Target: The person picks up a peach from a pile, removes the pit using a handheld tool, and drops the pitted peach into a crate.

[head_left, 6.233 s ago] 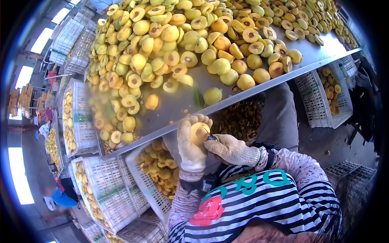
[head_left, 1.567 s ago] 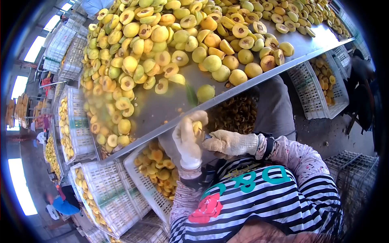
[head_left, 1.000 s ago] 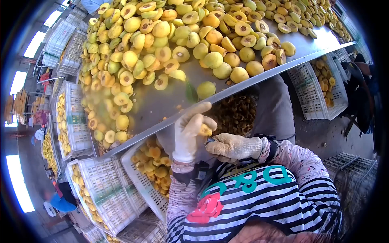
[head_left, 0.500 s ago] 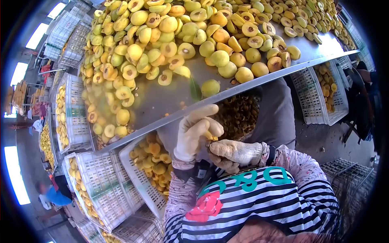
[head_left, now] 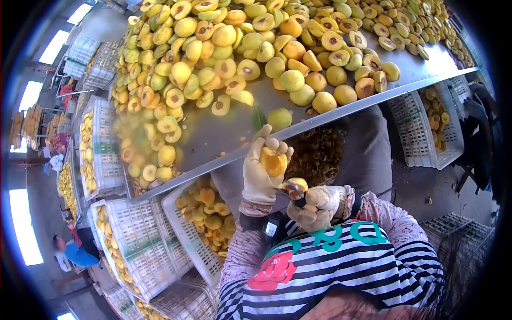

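My left hand (head_left: 255, 176), in a pale glove, is raised at the metal table's near edge. Its fingers are curled round a yellow apricot half (head_left: 274, 163) that faces up. Lower and to the right, my right hand (head_left: 316, 207) wears a worn, stained glove and is closed on a small pitting tool (head_left: 296, 199) with a dark handle and a metal tip. A yellow piece of fruit (head_left: 298, 184) is at the tool's tip, which is partly hidden. The hands are slightly apart.
Piled apricot halves (head_left: 224, 37) cover much of the metal table (head_left: 208, 133). A crate of halves (head_left: 205, 218) stands at my left, with dark pits or scraps (head_left: 314, 154) under the edge. More crates (head_left: 144, 245) are stacked left; another crate (head_left: 426, 128) stands right. A person (head_left: 77, 250) is far left.
The hands have parted from close together. My left hand has turned to show the apricot half, and my right hand has moved slightly right and down, revealing the tool.
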`<state>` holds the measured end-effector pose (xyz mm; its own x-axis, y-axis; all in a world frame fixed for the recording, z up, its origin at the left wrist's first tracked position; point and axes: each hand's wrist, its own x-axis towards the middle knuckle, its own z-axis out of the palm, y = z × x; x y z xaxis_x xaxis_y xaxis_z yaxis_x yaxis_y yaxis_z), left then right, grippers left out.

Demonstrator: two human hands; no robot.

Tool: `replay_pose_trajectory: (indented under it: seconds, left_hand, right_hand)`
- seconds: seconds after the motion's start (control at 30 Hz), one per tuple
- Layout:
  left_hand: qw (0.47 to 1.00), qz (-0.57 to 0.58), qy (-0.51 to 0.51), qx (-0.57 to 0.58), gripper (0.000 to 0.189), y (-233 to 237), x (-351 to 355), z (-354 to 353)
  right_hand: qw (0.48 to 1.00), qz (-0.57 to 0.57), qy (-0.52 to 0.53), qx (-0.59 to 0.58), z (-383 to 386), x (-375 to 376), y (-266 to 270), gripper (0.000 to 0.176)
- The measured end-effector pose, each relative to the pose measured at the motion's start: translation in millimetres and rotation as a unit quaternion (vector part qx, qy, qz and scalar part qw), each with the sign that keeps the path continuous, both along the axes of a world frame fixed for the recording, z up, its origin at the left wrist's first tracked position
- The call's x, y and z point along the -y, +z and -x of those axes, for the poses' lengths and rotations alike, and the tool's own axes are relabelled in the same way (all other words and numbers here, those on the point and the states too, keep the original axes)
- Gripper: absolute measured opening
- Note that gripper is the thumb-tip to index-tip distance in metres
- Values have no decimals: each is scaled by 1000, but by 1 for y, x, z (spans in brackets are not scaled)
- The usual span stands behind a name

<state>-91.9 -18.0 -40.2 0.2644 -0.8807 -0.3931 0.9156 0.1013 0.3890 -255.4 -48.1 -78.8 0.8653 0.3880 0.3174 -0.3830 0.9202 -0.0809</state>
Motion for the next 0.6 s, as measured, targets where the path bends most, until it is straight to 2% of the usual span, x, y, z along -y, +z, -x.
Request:
replay_pose_trajectory:
  seconds: [0.07, 0.1, 0.13, 0.17, 0.2, 0.23, 0.27, 0.33, 0.37, 0.4, 0.43, 0.47, 0.5, 0.57, 0.6]
  left_hand:
    - [995, -58, 38, 65, 32, 5, -12, -6]
    - [983, -46, 49, 169, 32, 12, -24, -9]
    - [963, -27, 55, 263, 31, 10, -41, -22]
    - [924, -90, 48, 370, 29, 23, -61, -31]
    - [869, -149, 35, 470, 27, 38, -79, -42]
    - [753, -215, -39, 621, 26, 44, -97, -58]
    - [606, -268, -111, 741, 24, 44, -113, -74]
    - [316, -198, -93, 923, 19, 33, -133, -100]
    - [436, -209, -60, 873, 20, 43, -122, -87]
    - [515, -195, -18, 834, 20, 46, -106, -73]
    - [523, -156, -17, 838, 20, 50, -83, -65]
    - [532, -122, -20, 838, 20, 53, -63, -56]
    - [534, -116, -39, 836, 20, 54, -39, -47]
    - [483, -67, -62, 871, 24, 35, 8, -41]
    - [492, -77, -103, 861, 34, 15, 31, -44]
  right_hand:
    - [990, 40, -91, -101, 12, -1, 1, 49]
    - [976, 81, -62, -191, 12, 6, 15, 47]
    - [919, 262, -68, -286, 12, 14, 30, 43]
    - [869, 400, -108, -272, 12, 10, 29, 42]
    - [796, 528, -153, -254, 15, 8, 28, 41]
    - [776, 548, -182, -254, 22, 10, 36, 41]
    - [734, 575, -246, -262, 30, 11, 50, 37]
    - [679, 614, -303, -266, 32, 13, 41, 36]
    - [688, 610, -249, -305, 30, 16, 28, 36]
    - [695, 601, -193, -343, 28, 18, 23, 37]
    - [633, 658, -287, -289, 28, 16, 23, 41]
    - [584, 692, -315, -283, 27, 17, 37, 42]
    - [564, 696, -348, -278, 30, 18, 52, 42]
    - [508, 702, -426, -262, 38, 33, 55, 42]
    - [508, 696, -423, -280, 43, 40, 59, 41]
